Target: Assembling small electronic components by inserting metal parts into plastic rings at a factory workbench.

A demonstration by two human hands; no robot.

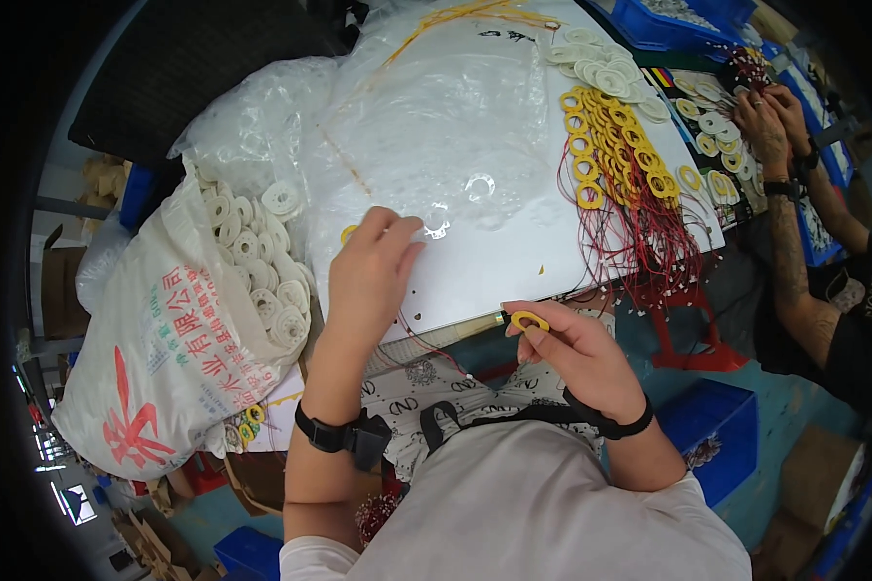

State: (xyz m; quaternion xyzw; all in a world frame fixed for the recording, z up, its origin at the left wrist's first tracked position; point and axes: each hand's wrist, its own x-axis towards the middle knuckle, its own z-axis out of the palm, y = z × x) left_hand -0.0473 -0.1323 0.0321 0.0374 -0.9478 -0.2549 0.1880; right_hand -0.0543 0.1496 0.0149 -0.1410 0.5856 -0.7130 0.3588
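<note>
My left hand (371, 276) is over the near edge of the white work surface, its fingers bent and the thumb slightly apart, with nothing seen between them. Partly hidden behind its fingers lies a yellow ring (348, 233). Beside its fingertips is a clear ring-shaped piece (438, 222), and a second clear ring (480, 186) lies farther back. Below this hand a thin red wire (426, 345) hangs toward my lap, its upper end hidden. My right hand (591, 356) pinches a yellow ring (530, 321) between thumb and fingers, just off the front edge of the surface.
Rows of yellow rings (610, 145) with red wires (639, 242) cover the right side, below stacked white rings (601, 68). An open sack (179, 339) with white rings (262, 257) stands left. Clear plastic sheeting (436, 107) covers the back. A co-worker's hands (765, 121) hold wires at right.
</note>
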